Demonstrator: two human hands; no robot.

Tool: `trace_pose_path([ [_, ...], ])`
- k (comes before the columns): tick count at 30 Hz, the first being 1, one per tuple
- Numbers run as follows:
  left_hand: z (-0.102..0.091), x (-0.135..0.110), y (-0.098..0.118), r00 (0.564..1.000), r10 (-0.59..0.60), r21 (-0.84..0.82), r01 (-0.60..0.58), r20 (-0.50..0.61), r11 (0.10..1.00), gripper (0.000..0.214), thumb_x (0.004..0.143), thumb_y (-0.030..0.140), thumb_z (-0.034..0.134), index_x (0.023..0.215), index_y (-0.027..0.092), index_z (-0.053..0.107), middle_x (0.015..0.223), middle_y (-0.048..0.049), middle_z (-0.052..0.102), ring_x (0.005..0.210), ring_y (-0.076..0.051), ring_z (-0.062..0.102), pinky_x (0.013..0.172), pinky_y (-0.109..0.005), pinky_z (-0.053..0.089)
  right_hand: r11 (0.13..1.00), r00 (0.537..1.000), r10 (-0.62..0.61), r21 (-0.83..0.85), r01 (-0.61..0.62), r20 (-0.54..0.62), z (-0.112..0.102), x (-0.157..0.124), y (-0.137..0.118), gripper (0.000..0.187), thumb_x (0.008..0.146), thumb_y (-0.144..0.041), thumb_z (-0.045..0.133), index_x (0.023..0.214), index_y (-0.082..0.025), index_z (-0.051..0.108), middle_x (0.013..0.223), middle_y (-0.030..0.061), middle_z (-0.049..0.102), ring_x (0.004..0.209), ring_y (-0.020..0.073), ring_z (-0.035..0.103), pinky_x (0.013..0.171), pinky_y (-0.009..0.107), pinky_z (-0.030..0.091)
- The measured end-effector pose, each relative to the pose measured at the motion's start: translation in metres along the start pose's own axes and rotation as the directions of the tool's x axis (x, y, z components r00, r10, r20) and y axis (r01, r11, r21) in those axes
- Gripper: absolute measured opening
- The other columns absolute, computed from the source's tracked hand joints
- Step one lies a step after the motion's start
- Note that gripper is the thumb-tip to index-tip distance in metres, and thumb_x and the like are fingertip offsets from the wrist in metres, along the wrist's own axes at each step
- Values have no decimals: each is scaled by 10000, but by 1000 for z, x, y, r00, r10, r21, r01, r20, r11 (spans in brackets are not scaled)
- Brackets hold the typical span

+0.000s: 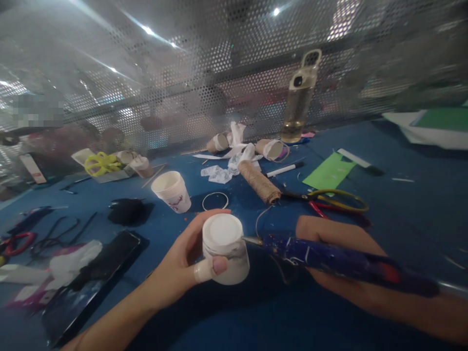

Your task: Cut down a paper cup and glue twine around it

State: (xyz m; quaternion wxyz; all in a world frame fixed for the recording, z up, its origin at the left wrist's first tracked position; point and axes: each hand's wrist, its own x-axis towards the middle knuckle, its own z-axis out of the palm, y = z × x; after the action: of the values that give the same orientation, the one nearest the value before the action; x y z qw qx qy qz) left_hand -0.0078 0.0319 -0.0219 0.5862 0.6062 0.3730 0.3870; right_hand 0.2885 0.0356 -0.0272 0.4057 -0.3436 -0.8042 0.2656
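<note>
My left hand [186,258] is wrapped round an upside-down white paper cup [234,268], thumb across its front. A pale bandage circles that thumb. In my right hand [340,239] is a dark blue hot glue gun [321,256], its metal nozzle pointing left. The nozzle tip meets the cup's side just below the upturned base, or is very close to it. Out of the gun's back end at the right sticks a clear rod. A thin strand of twine hangs behind the gun, running from the twine roll [259,181].
Stacked paper cups [177,195] stand at left, beside a white ring [215,201]. Scissors [340,200], green paper [329,170], a marker [285,169] and a water bottle [300,102] lie or stand beyond. A dark phone [95,287] is at lower left. Perforated metal [204,97] closes the back.
</note>
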Motion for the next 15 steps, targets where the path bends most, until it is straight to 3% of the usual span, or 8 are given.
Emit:
trace_pose_path([
  [3, 0, 1, -1, 1000, -4, 15, 4, 9, 1000, 591, 869, 475, 835, 1407, 421, 597, 1318, -43, 629, 1218, -324, 577, 1025, -440, 456, 998, 999, -19, 64, 17, 29, 0, 0, 1, 245, 951, -292, 561, 728, -263, 461, 683, -41, 523, 582, 144, 485, 553, 317, 382],
  [15, 1, -2, -5, 1000, -8, 61, 10, -22, 998, 608, 875, 425, 838, 1415, 361, 566, 1354, -72, 647, 1252, -341, 588, 1075, -484, 434, 1000, 999, -1, 12, 0, 48, -2, -1, -3, 229, 935, -293, 583, 736, -282, 472, 700, -25, 532, 600, 164, 497, 572, 345, 400],
])
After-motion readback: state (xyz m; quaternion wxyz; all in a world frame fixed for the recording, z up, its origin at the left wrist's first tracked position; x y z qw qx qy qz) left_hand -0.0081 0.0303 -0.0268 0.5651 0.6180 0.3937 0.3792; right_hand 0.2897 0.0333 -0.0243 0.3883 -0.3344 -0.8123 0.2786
